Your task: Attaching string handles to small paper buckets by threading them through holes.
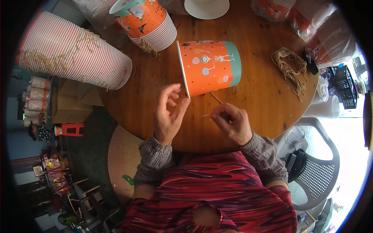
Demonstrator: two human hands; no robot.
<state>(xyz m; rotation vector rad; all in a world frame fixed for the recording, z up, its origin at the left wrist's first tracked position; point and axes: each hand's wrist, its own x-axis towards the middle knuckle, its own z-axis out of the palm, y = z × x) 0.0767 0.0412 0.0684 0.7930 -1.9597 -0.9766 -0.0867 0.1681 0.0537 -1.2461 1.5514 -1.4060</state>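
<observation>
Head view, near to far. Person's red striped top at the bottom edge, checked cuffs, both forearms reaching over a round wooden table [256, 97]. Left hand [168, 116] is raised, fingers loosely spread, thumb and forefinger apart, fingertips touching or just short of the rim of an orange paper bucket [210, 66]; cannot tell if there is real contact. Right hand [233, 122] has fingers curled together, pinching a thin pale string [215, 97] near its end; a short bit sticks out left of the fingertips and the rest runs up toward the bucket's underside.

Bucket lies on its side just beyond both hands, open rim toward the left hand, teal band at the far right end, cartoon print facing up. It sits between the hands and slightly above them in the frame, near the table middle.

Progress judgement: looks mid-run. Stack of striped buckets with string handles [74, 52] lies far left, apparently finished; another nested stack [149, 23] sits behind. Bundle of loose strings [289, 66] remains at far right, so plenty seems left. This bucket's handle does not look fitted yet.

White plate-like lid [206, 7] at the far edge.
</observation>
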